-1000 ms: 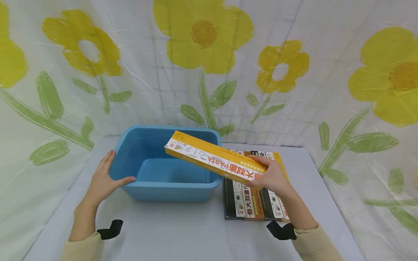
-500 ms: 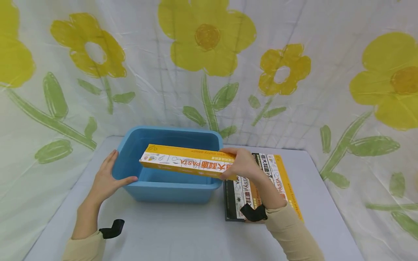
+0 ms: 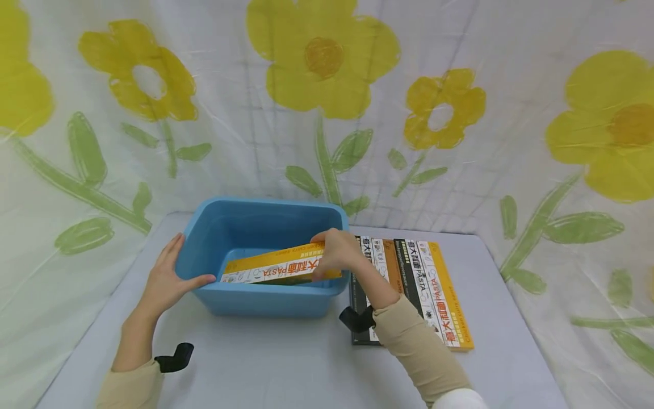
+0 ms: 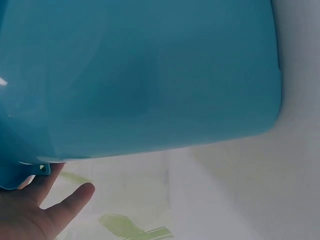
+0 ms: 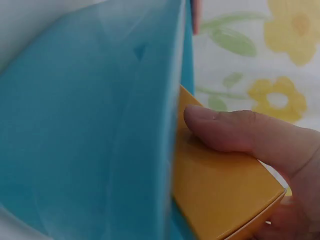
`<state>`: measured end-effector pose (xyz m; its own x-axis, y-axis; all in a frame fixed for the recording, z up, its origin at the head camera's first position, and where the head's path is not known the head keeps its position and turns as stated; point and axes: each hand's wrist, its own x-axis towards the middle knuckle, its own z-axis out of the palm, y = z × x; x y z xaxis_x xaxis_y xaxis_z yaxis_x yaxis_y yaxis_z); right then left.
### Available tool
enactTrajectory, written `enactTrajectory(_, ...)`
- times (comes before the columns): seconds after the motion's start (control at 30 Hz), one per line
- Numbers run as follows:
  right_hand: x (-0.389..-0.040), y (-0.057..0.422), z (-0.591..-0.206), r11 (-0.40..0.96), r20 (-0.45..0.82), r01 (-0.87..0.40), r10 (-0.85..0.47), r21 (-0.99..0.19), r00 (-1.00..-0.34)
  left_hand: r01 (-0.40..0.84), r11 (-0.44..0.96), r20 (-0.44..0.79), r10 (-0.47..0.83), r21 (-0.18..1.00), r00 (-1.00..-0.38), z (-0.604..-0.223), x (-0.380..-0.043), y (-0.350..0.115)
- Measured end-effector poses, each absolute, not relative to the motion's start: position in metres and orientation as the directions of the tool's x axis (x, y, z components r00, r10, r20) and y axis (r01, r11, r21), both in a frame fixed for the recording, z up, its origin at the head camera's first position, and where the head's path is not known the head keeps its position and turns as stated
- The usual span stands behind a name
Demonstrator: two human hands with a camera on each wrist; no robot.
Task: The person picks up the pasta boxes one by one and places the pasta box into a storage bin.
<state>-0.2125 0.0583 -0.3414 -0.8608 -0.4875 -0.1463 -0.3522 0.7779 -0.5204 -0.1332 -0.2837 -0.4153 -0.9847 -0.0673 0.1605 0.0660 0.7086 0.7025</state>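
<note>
Head view: right hand (image 3: pixel 337 250) pinches the yellow box (image 3: pixel 278 265) — now lower, inside the bin (image 3: pixel 271 305) — left hand (image 3: pixel 166 278) straight-fingered at rim (image 3: pixel 271 290).

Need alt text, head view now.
A person's right hand grips a yellow pasta box in a blue bin; the left hand rests on the bin's rim. More pasta boxes lie right of the bin on a white table, before a flowered sheet.

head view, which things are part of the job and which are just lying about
Part of the job:
yellow pasta box, gripped by the right hand
blue bin, its rim touched by the left hand
probably the row of pasta boxes beside it

Just there:
flowered sheet
pale table
</note>
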Motion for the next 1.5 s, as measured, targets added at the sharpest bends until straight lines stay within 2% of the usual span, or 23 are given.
enactTrajectory(0.7, -0.207, 0.013, -0.360, 0.824, -0.192, -0.351, -0.471, -0.445, -0.861, 0.084, 0.706, 0.172, -0.054, 0.703, -0.984, -0.415, -0.136, -0.282)
enactTrajectory(1.23, -0.209, 0.010, -0.359, 0.828, -0.215, -0.386, -0.497, -0.406, -0.841, 0.081, 0.706, 0.174, -0.061, 0.704, -0.983, -0.416, -0.135, -0.283)
enactTrajectory(1.33, -0.211, 0.012, -0.358, 0.798, -0.233, -0.383, -0.528, -0.466, -0.817, 0.085, 0.702, 0.175, -0.058, 0.707, -0.983, -0.417, -0.135, -0.283)
enactTrajectory(1.5, -0.212, 0.023, -0.351, 0.654, -0.261, -0.275, -0.599, -0.705, -0.757, 0.084, 0.696, 0.169, -0.055, 0.713, -0.984, -0.417, -0.133, -0.283)
